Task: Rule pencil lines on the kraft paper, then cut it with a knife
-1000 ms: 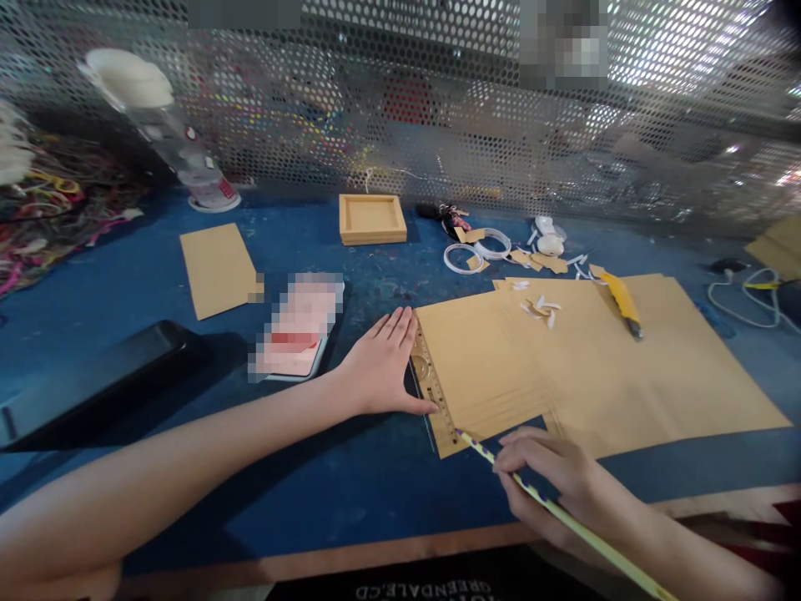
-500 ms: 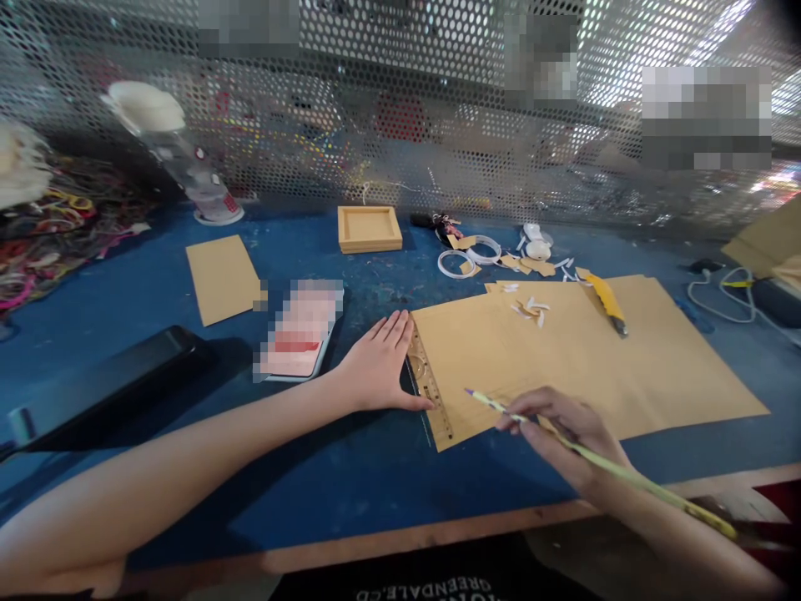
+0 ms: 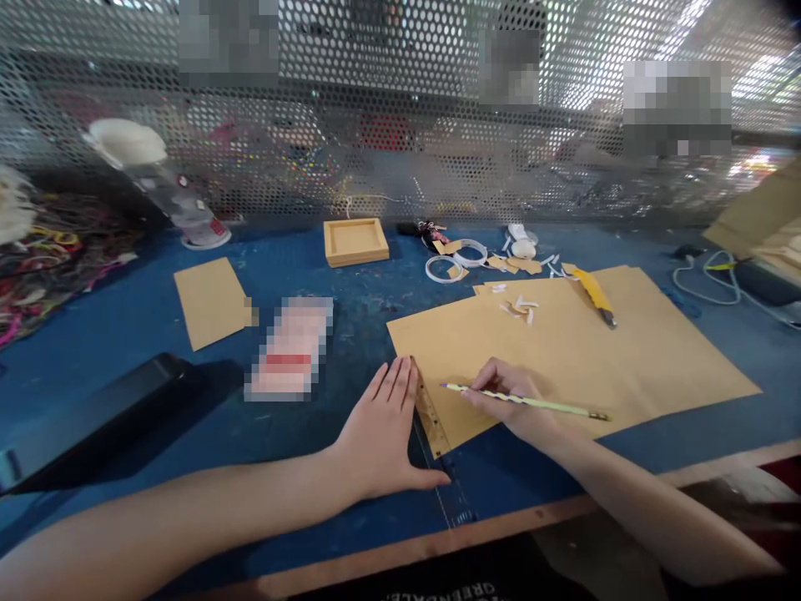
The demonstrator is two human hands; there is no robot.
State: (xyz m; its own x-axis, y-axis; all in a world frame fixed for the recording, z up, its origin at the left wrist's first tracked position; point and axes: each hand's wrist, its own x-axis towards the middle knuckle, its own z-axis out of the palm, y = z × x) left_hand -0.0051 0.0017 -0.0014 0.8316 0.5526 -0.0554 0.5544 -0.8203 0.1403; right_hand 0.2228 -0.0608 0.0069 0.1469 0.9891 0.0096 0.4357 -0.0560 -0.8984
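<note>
My left hand (image 3: pixel 380 434) lies with fingers outstretched and thumb spread, pressing along a clear ruler (image 3: pixel 430 419). The ruler overlaps the left edge of a large brown paper sheet (image 3: pixel 531 359), and its near end sticks out over the blue table. Just right of it, my right hand (image 3: pixel 513 399) grips a pale yellow patterned pencil (image 3: pixel 554 406). The pencil's tip points left, above the sheet close to the ruler; whether it touches the paper I cannot tell. Small white and brown scraps (image 3: pixel 521 309) lie on the sheet, near a yellow utility knife (image 3: pixel 594 296).
On the left are a blurred-out phone (image 3: pixel 291 346), a brown card (image 3: pixel 211 302) and a long black case (image 3: pixel 113 417). Behind stand a shallow wooden tray (image 3: pixel 356 252), white tape rolls (image 3: pixel 443 269) and a plastic cup (image 3: pixel 197 219). A perforated metal screen (image 3: pixel 375 179) borders the back.
My left hand and the ruler have slid toward me along the paper's left side, leaving the sheet's far left corner uncovered. My right hand has moved left with the pencil, which now lies flatter.
</note>
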